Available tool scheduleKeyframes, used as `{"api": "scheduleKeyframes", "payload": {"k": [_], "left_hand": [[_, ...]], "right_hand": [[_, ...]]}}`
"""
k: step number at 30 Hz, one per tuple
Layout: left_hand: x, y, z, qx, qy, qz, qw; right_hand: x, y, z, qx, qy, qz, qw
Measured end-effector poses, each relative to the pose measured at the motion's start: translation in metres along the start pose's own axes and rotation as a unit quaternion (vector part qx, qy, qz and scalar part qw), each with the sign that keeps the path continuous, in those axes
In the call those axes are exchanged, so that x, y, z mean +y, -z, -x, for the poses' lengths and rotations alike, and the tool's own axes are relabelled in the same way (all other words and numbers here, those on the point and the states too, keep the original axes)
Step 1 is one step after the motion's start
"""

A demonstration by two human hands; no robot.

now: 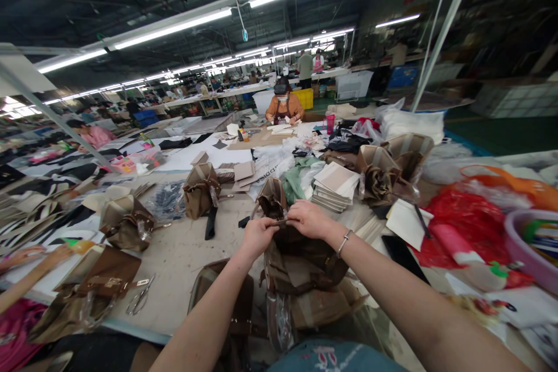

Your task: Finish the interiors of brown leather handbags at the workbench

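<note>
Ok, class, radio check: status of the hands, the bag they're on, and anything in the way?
Left hand and right hand pinching upper edge of brown bag. Second bag close beyond the hands, apparently not blocking them.

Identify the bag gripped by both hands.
It's the brown bag front and centre, its edge pinched by the left hand and right hand; the others are in neither of these hands.
</note>
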State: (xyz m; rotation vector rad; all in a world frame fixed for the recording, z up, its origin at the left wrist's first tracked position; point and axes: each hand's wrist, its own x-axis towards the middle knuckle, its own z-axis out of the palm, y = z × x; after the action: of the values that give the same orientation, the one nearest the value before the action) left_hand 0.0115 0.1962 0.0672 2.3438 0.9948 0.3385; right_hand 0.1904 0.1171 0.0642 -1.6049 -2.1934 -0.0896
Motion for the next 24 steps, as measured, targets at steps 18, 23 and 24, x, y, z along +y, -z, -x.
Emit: {"api": "scheduleKeyframes", "payload": {"k": [18,23,24], "left_hand": [[0.013,-0.005,0.016,-0.102,-0.019,-0.030,0.994],[0.014,-0.022,0.029,-0.215,0.029,0.232,0.948],[0.015,-0.023,0.031,-0.235,0.036,0.270,0.933]], "right_hand": [[-0.006,0.028,0.026,-0.031,0.000,-0.015,0.999],[-0.004,0.036,0.041,-0.062,0.017,-0.038,0.997],[-0.003,0.037,0.042,-0.072,0.023,-0.047,0.996]]}}
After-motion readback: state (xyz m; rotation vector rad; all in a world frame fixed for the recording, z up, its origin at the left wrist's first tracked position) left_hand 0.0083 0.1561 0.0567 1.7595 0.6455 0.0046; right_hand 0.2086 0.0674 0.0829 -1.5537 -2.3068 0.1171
